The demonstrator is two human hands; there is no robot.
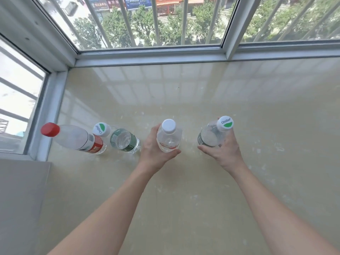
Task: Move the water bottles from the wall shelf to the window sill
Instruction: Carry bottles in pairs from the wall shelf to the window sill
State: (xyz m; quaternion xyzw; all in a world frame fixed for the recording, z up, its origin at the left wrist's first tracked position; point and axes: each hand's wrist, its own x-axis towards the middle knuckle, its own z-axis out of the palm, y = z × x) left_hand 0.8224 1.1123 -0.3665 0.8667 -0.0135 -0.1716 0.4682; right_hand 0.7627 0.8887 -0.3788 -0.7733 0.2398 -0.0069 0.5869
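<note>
Pale beige stone is making up the window sill (pixel 202 100), which is spreading wide below the grey-framed window (pixel 150 52) and its vertical bars. Four water bottles are standing upright on it in a row near the front. The red-capped bottle (pixel 73 138), the tallest, is sitting furthest left by the corner, just beside the green-labelled bottle (pixel 124 140) with its white and green cap. The left hand (pixel 156 150) is wrapping around the white-capped bottle (pixel 168 138), fingers curled behind it and thumb across the front, gripping its body. The right hand (pixel 223 150) is closing on the second green-labelled bottle (pixel 211 135), thumb in front and fingers behind. Whether these two held bottles are resting their bases on the sill cannot be told from above.
</note>
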